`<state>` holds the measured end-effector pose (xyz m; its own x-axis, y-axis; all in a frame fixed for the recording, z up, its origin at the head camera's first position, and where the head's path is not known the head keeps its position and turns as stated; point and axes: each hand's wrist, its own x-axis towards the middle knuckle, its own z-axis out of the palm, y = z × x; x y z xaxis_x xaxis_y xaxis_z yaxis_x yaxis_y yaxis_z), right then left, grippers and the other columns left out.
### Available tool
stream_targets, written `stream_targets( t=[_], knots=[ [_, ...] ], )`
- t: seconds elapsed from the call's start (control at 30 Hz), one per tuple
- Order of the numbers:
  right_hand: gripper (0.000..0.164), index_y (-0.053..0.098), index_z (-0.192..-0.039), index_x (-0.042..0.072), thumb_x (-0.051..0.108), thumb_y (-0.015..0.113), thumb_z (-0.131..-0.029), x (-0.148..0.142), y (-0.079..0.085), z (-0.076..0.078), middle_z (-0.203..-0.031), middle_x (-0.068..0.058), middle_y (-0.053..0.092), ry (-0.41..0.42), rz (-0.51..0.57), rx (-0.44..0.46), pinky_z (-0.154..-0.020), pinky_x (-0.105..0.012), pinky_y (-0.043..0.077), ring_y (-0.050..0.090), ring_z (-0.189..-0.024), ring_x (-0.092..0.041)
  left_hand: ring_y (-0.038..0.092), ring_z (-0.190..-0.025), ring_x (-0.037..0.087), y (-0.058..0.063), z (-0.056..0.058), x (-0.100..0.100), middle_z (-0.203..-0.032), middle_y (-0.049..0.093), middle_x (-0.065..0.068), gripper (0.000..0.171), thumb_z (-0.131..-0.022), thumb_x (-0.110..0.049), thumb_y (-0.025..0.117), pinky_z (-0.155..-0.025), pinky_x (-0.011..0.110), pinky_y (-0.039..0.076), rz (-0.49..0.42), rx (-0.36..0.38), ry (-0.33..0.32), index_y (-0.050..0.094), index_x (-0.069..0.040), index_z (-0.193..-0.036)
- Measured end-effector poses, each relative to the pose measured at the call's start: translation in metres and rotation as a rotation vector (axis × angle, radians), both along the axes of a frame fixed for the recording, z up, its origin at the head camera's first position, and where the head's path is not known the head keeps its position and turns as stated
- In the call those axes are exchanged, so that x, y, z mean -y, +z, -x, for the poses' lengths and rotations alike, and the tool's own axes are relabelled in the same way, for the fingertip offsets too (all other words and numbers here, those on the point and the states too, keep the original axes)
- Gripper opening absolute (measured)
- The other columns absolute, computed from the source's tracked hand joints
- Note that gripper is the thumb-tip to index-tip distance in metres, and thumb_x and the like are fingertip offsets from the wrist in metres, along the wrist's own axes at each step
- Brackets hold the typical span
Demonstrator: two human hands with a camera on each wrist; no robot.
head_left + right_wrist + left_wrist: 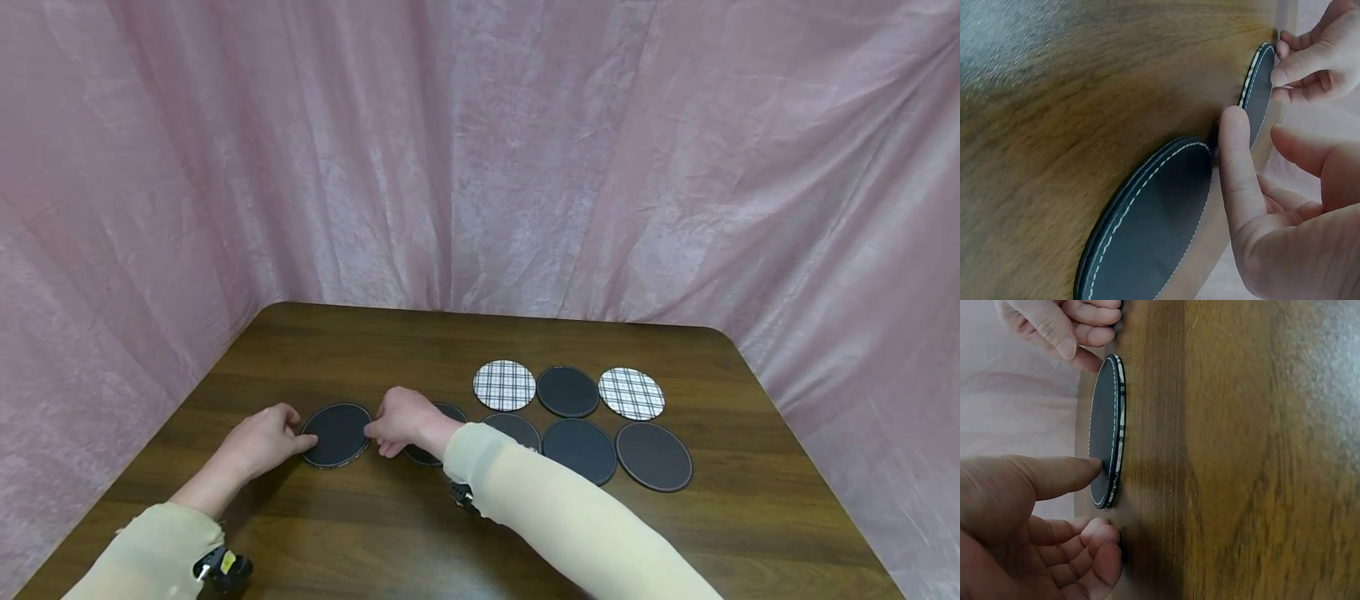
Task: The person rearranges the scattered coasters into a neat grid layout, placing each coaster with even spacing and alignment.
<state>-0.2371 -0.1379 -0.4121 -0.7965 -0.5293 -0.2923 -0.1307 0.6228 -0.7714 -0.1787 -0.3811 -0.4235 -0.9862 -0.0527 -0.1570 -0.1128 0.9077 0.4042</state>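
Observation:
A round black coaster with pale edge stitching lies on the wooden table between both hands. Along its near edge, a thin strip of plaid shows in the left wrist view. My left hand is at its left side, thumb resting on the black face, the other fingers bent beside the rim. From the opposite side, my right hand reaches across, its extended fingertip at the coaster's right rim. Partly hidden behind that hand lies another black coaster, seen larger in the right wrist view.
To the right, coasters lie in two rows: a plaid one, a black one and another plaid one behind, several dark ones in front. Pink curtains hang behind the table.

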Motion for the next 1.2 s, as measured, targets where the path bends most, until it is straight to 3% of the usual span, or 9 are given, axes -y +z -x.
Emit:
stream_targets(
  t=[0.33,0.7,1.03,1.2],
  knots=[
    [0.02,0.078,-0.111,-0.005,0.014,0.078,-0.104,0.004,0.003,-0.004,-0.076,-0.007,0.076,-0.001,-0.078,-0.069,-0.08,-0.025,0.062,0.081,-0.072,-0.019,0.063,-0.089,0.031,0.0,0.0,0.001,-0.096,0.068,0.013,0.047,-0.097,-0.029,0.084,-0.086,0.056,0.052,-0.022,0.001,0.004,0.066,0.011,-0.114],
    [0.021,0.075,-0.087,-0.003,0.009,0.077,-0.104,0.006,0.005,-0.009,-0.077,-0.013,0.077,-0.006,-0.037,-0.014,-0.073,-0.028,0.064,0.082,-0.075,-0.024,0.059,-0.089,0.032,0.001,-0.002,-0.003,-0.095,0.066,0.014,0.04,-0.098,-0.026,0.084,-0.083,0.052,0.051,-0.058,0.037,0.035,0.066,0.008,-0.108],
    [0.015,0.074,-0.093,-0.001,0.011,0.079,-0.102,0.008,0.006,-0.017,-0.084,-0.012,0.076,-0.079,0.017,0.051,-0.083,-0.031,0.063,0.079,-0.081,-0.024,0.059,-0.091,0.033,0.002,-0.004,-0.004,-0.099,0.065,0.017,0.041,-0.098,-0.025,0.083,-0.082,0.05,0.051,-0.109,0.026,0.072,0.064,0.01,-0.109],
    [0.034,0.064,-0.071,0.004,0.011,0.078,-0.102,0.01,0.005,-0.02,-0.079,-0.005,0.069,-0.098,0.028,0.048,-0.071,-0.026,0.051,0.064,-0.07,-0.015,0.06,-0.089,0.031,0.001,-0.006,-0.002,-0.098,0.065,0.017,0.043,-0.099,-0.023,0.082,-0.078,0.045,0.051,-0.135,0.019,0.089,0.061,0.012,-0.113]
  ],
)
